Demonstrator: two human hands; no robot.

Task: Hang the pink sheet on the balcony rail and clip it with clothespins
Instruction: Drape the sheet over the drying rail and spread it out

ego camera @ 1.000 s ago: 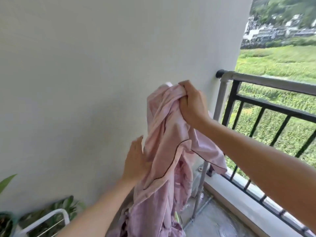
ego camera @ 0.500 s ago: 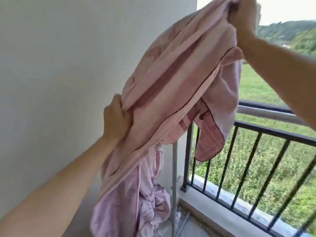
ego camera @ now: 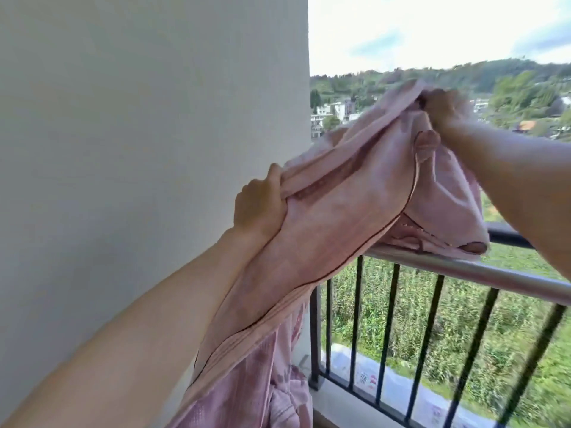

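Note:
The pink sheet, edged with dark piping, stretches bunched between my two hands. My left hand grips its gathered edge close to the white wall. My right hand, blurred, grips the far end, raised above and beyond the rail. A fold of the sheet rests on the silver balcony rail, and the rest hangs down inside the balcony toward the floor. No clothespins are in view.
The white wall fills the left side. Black vertical railing bars run beneath the silver rail, with a concrete ledge at their base. Beyond lie green fields, houses and hills.
Both hands have carried the sheet forward and to the right; my right hand dropped from high up to out past the rail, and a fold of the sheet now lies on the rail.

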